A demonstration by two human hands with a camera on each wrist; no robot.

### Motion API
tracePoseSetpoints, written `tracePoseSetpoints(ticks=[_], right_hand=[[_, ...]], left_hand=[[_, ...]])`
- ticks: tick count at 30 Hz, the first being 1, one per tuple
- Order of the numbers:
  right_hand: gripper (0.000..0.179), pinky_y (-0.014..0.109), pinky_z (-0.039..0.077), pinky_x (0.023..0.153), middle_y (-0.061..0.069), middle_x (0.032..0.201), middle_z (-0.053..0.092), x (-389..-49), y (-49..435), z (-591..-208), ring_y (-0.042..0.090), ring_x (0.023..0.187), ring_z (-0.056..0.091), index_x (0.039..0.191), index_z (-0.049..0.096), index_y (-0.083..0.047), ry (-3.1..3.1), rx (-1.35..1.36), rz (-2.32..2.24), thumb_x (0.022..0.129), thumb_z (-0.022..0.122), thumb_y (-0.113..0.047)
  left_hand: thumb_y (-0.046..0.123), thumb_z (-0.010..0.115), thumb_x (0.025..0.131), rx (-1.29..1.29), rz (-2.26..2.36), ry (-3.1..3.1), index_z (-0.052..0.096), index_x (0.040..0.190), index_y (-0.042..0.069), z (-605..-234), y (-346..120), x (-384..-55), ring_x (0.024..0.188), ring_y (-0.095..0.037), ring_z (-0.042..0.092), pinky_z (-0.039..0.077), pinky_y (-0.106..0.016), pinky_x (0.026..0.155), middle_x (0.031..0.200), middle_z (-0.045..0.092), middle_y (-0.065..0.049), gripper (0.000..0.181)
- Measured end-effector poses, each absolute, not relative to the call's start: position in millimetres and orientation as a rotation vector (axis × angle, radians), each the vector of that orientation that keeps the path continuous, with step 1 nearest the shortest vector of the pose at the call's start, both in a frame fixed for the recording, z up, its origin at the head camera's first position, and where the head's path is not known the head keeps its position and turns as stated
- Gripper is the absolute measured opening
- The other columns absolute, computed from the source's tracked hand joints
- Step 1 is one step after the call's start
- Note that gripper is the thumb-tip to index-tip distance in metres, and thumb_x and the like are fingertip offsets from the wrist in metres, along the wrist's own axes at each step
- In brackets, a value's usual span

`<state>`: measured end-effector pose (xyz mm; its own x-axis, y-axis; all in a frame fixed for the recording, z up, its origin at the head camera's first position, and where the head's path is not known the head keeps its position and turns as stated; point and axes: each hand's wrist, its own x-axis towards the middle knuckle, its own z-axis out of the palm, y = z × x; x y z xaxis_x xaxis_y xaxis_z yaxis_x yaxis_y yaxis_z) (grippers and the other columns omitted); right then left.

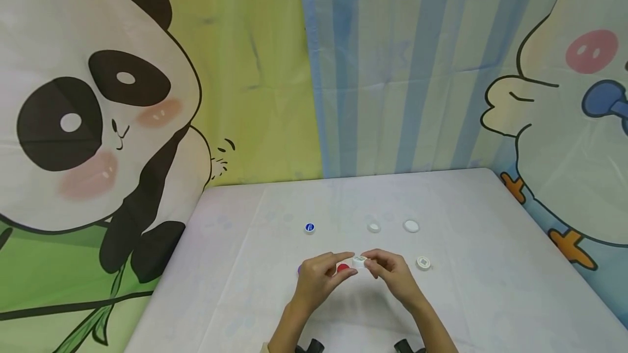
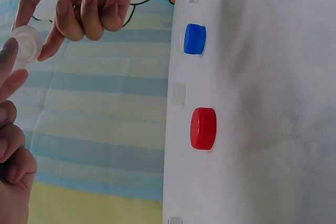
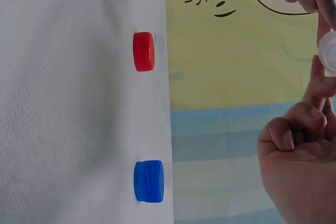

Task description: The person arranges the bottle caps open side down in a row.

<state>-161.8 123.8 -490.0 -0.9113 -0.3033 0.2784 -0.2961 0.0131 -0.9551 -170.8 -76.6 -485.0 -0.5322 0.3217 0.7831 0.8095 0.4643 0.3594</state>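
I see a flat white tabletop. Above it, the left hand and right hand, fingers open only a bit, both pinch 1 round white plastic cap. On the tabletop sit 1 round red plastic cap and 1 round blue plastic cap.

Small white cap, round, held aloft between left grip and right grip

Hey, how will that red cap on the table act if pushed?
The red cap looks like hard plastic, so it probably won't bend. Lying flat and broad, it should slide rather than roll or tip. Its smooth, glossy side may feel slippery.
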Motion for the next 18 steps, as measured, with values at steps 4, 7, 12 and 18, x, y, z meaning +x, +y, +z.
tracePoseSetpoints(ticks=[4,7,12,18], right_hand=[[0.012,0.027,0.038,0.049,-0.001,0.065,0.049,-159,122,-487,0.008,0.056,0.042,0.097,0.062,-0.004,2.35,-0.717,-2.146,0.085,0.057,-0.002],[0.017,0.026,0.037,0.048,0.003,0.064,0.05,-156,120,-480,0.011,0.055,0.042,0.096,0.062,-0.004,2.46,-0.798,-2.144,0.081,0.06,0.003],[0.02,0.027,0.035,0.048,0.005,0.061,0.048,-151,117,-470,0.014,0.055,0.04,0.095,0.062,-0.003,2.544,-0.864,-2.132,0.077,0.065,0.004],[0.021,0.026,0.035,0.048,0.001,0.061,0.047,-150,117,-469,0.012,0.055,0.04,0.096,0.063,-0.005,2.584,-0.872,-2.097,0.076,0.067,0.0]], left_hand=[[0.028,0.071,0.076,-0.908,-1.142,-2.093,0.069,0.099,0.015,-487,-73,-170,0.052,0.006,0.026,0.023,-0.006,0.044,0.053,0.035,0.01,0.028],[0.027,0.069,0.077,-0.899,-1.247,-2.119,0.068,0.101,0.014,-487,-71,-169,0.051,0.005,0.028,0.025,-0.008,0.043,0.052,0.037,0.009,0.027],[0.025,0.07,0.077,-0.881,-1.295,-2.146,0.068,0.099,0.011,-485,-69,-167,0.05,0.004,0.027,0.024,-0.008,0.042,0.052,0.038,0.007,0.026],[0.014,0.071,0.075,-0.886,-1.296,-2.129,0.069,0.096,0.005,-466,-67,-159,0.048,-0.001,0.029,0.023,-0.007,0.043,0.05,0.038,0.002,0.023]])
